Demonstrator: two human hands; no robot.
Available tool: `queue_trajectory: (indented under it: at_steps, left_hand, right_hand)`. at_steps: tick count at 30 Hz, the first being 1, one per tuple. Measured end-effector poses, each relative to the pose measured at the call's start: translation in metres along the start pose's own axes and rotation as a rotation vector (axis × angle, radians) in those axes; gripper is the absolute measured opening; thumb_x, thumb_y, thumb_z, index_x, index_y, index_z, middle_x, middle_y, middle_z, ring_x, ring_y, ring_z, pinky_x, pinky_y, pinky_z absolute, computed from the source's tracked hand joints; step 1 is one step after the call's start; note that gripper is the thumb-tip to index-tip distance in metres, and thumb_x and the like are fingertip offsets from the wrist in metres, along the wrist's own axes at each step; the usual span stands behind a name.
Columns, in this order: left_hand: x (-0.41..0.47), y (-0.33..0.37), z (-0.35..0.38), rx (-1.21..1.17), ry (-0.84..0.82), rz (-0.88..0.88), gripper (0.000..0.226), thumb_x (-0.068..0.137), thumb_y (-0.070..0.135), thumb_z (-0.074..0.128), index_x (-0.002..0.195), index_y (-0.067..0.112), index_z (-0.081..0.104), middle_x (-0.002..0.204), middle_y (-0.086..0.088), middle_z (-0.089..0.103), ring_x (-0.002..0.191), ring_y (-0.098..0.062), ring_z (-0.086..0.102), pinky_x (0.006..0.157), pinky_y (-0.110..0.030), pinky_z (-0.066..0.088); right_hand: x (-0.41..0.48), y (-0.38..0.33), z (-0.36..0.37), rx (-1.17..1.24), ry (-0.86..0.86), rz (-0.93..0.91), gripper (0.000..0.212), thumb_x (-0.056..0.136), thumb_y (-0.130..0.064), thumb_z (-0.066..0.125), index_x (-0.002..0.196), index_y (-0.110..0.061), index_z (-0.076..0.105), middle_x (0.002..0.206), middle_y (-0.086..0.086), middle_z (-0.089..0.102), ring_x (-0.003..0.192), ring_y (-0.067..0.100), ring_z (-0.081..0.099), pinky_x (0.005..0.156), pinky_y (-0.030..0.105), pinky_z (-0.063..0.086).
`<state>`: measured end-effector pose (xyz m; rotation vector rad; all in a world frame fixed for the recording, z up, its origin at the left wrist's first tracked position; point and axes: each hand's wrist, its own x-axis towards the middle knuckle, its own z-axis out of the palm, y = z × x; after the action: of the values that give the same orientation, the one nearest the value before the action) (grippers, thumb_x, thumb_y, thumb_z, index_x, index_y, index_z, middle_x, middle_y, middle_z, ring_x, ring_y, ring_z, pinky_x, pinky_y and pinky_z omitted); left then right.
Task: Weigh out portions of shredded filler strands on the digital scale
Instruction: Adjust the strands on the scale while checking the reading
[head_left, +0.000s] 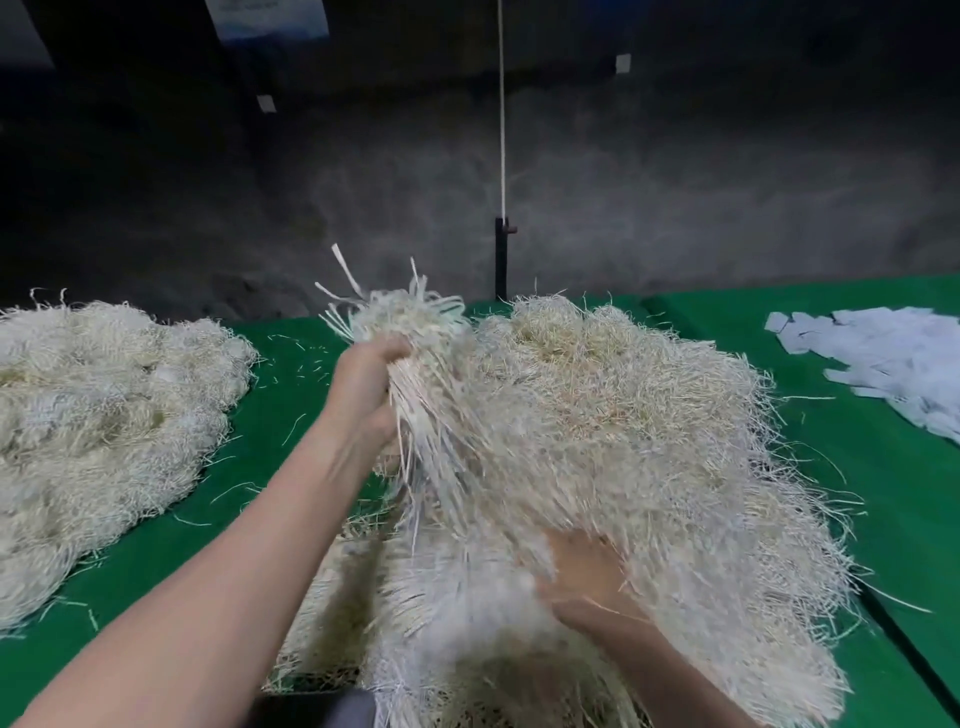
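Two strand piles (649, 415) on green table (280, 410), dark wall (675, 182), left fingers (392, 347) gripping bundle (410, 322), right hand (582, 577), grip hidden

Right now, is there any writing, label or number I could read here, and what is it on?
Sheet high on the wall: some printing, too blurred to read.
Two small white tags on the wall: too small to tell.
White paper slips on the green table: no writing legible.
No other text shows.
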<state>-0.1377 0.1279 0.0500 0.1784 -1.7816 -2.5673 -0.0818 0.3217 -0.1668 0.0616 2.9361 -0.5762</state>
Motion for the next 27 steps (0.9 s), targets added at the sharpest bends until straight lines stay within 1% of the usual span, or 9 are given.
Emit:
queue_trajectory:
  at_steps: [3, 6, 11, 14, 17, 19, 21, 24, 27]
  left_hand:
    - [0.0, 0.022, -0.004, 0.084, 0.062, 0.08, 0.025, 0.073, -0.005, 0.051, 0.094, 0.005, 0.06, 0.136, -0.016, 0.049, 0.128, -0.032, 0.044, 0.109, -0.053, 0.032]
    - [-0.004, 0.024, -0.004, 0.242, 0.078, 0.117, 0.017, 0.077, -0.005, 0.051, 0.083, 0.008, 0.06, 0.114, -0.003, 0.057, 0.115, -0.018, 0.044, 0.102, -0.032, 0.027]
    - [-0.015, 0.024, -0.006, 0.303, 0.044, 0.083, 0.013, 0.076, -0.005, 0.051, 0.08, 0.007, 0.055, 0.1, -0.005, 0.056, 0.112, -0.022, 0.05, 0.108, -0.044, 0.033]
    - [-0.022, 0.024, -0.006, 0.135, -0.139, -0.002, 0.013, 0.061, -0.004, 0.047, 0.057, 0.008, 0.052, 0.064, -0.008, 0.051, 0.056, -0.019, 0.054, 0.064, -0.037, 0.056]
    - [-0.029, 0.022, 0.004, -0.014, -0.22, -0.028, 0.016, 0.055, -0.003, 0.044, 0.054, 0.012, 0.038, 0.045, 0.0, 0.045, 0.037, -0.015, 0.048, 0.045, -0.032, 0.054]
    - [-0.02, 0.018, 0.001, -0.083, -0.202, -0.02, 0.018, 0.057, -0.006, 0.041, 0.056, 0.012, 0.036, 0.047, -0.002, 0.043, 0.038, -0.018, 0.047, 0.044, -0.029, 0.05]
    - [-0.008, 0.012, -0.006, -0.072, -0.155, -0.035, 0.019, 0.067, -0.007, 0.038, 0.062, 0.012, 0.038, 0.055, -0.004, 0.04, 0.047, -0.02, 0.044, 0.054, -0.032, 0.046]
    - [0.004, -0.002, -0.025, 0.047, -0.068, -0.001, 0.024, 0.081, -0.002, 0.039, 0.065, 0.016, 0.038, 0.06, -0.001, 0.036, 0.049, -0.016, 0.036, 0.054, -0.028, 0.037]
    - [0.007, -0.005, -0.046, 0.439, -0.291, 0.037, 0.018, 0.09, 0.003, 0.042, 0.088, 0.016, 0.055, 0.087, 0.005, 0.054, 0.067, -0.006, 0.056, 0.055, -0.019, 0.046]
  right_hand:
    - [-0.015, 0.016, 0.008, 0.161, -0.001, 0.053, 0.031, 0.085, -0.031, 0.061, 0.115, -0.024, 0.058, 0.13, -0.001, 0.053, 0.119, 0.014, 0.049, 0.095, 0.021, 0.037]
    - [-0.021, -0.009, -0.035, 0.125, -0.068, -0.11, 0.047, 0.082, -0.046, 0.063, 0.125, -0.03, 0.053, 0.12, -0.011, 0.057, 0.102, 0.01, 0.059, 0.083, 0.023, 0.047]
    - [-0.04, -0.055, -0.147, 0.321, 0.136, -0.29, 0.057, 0.061, -0.062, 0.067, 0.111, -0.046, 0.043, 0.123, -0.021, 0.047, 0.098, -0.001, 0.05, 0.086, 0.025, 0.044]
    - [-0.031, -0.098, -0.176, 0.822, 0.356, -0.451, 0.104, 0.045, -0.064, 0.074, 0.132, -0.056, 0.018, 0.147, -0.019, 0.021, 0.128, 0.0, 0.025, 0.103, 0.031, 0.025]
    - [-0.008, -0.125, -0.16, 1.181, -0.041, -0.481, 0.131, 0.043, -0.049, 0.081, 0.147, -0.041, 0.002, 0.15, 0.005, 0.026, 0.128, 0.012, 0.033, 0.104, 0.034, 0.029]
    - [-0.003, -0.14, -0.118, 1.065, -0.341, -0.416, 0.088, 0.054, -0.039, 0.085, 0.128, -0.025, 0.04, 0.111, 0.008, 0.057, 0.098, 0.02, 0.059, 0.094, 0.039, 0.051]
    - [-0.008, -0.147, -0.066, 0.818, -0.468, -0.358, 0.05, 0.061, -0.039, 0.081, 0.1, -0.029, 0.052, 0.102, -0.002, 0.063, 0.094, 0.012, 0.064, 0.072, 0.019, 0.055]
    - [-0.008, -0.133, -0.021, 0.664, -0.371, -0.252, 0.034, 0.084, -0.037, 0.067, 0.11, -0.016, 0.057, 0.108, 0.006, 0.063, 0.09, 0.016, 0.066, 0.069, 0.024, 0.057]
    - [0.001, -0.101, -0.03, 0.538, -0.147, -0.203, 0.035, 0.092, -0.028, 0.058, 0.124, -0.013, 0.054, 0.105, -0.002, 0.055, 0.066, 0.005, 0.056, 0.048, 0.012, 0.045]
